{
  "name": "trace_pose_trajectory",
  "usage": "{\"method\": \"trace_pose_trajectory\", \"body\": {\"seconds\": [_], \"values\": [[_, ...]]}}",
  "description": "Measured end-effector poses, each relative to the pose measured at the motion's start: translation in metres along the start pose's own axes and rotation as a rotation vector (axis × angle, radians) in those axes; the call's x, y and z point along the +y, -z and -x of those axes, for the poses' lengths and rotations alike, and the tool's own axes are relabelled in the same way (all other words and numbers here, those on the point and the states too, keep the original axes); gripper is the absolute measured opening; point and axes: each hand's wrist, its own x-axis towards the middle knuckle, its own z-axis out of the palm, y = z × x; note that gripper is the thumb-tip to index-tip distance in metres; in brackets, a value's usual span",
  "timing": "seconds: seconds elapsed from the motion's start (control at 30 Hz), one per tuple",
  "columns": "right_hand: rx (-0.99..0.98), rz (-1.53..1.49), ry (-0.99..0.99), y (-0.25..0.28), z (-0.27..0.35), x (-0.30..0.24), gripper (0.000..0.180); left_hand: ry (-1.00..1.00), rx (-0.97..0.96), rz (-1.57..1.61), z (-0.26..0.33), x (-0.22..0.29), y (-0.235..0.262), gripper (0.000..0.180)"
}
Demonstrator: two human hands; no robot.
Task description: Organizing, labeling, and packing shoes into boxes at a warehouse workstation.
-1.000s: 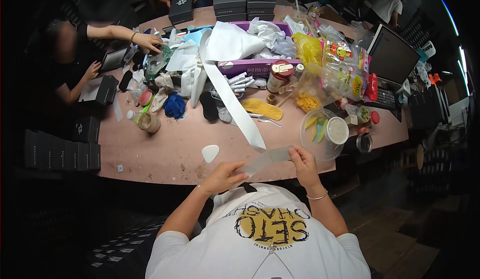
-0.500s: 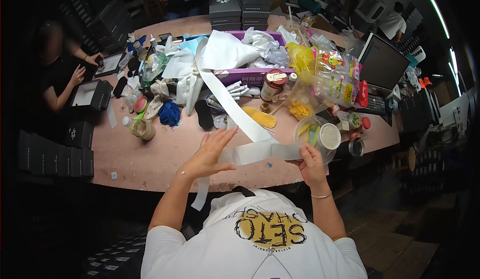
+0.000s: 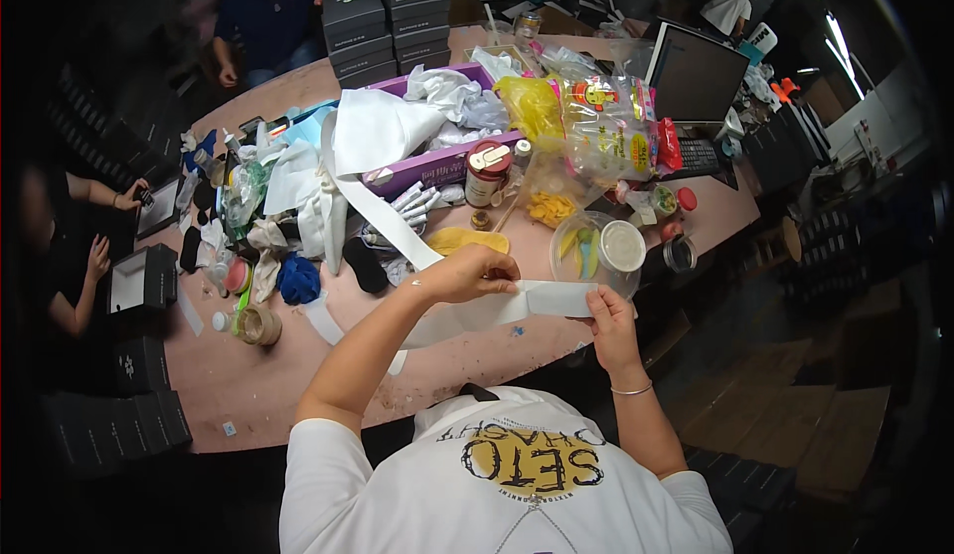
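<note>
A long pale strip (image 3: 558,299), like backing paper or tape, is stretched between my hands above the front of the table. My right hand (image 3: 613,327) pinches its right end between thumb and fingers. My left hand (image 3: 475,274) has its fingers closed at the strip's upper edge, by a fold line. More of the strip hangs below my left forearm, and another length (image 3: 383,218) runs up toward a purple box (image 3: 412,164). White sheets (image 3: 383,132) lie over that box. Just beyond my left hand lies a yellow oval pad (image 3: 465,240).
Right of the strip stand a clear tub (image 3: 571,248) and a white-lidded cup (image 3: 622,246). A monitor (image 3: 698,72) is at the back right. Cloths, bottles and a jar (image 3: 260,324) crowd the left. Two people stand across the table, near stacked grey shoeboxes (image 3: 358,17).
My left hand has gone from spread fingers to closed fingers and moved right onto the strip. My right hand keeps its end. The view has turned, shifting the table leftward.
</note>
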Motion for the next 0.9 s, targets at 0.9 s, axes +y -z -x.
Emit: {"method": "trace_pose_trajectory", "body": {"seconds": [0.9], "values": [[0.540, 0.042, 0.214, 0.220, 0.147, 0.064, 0.029, 0.368, -0.305, 0.440, -0.081, 0.104, -0.263, 0.049]]}}
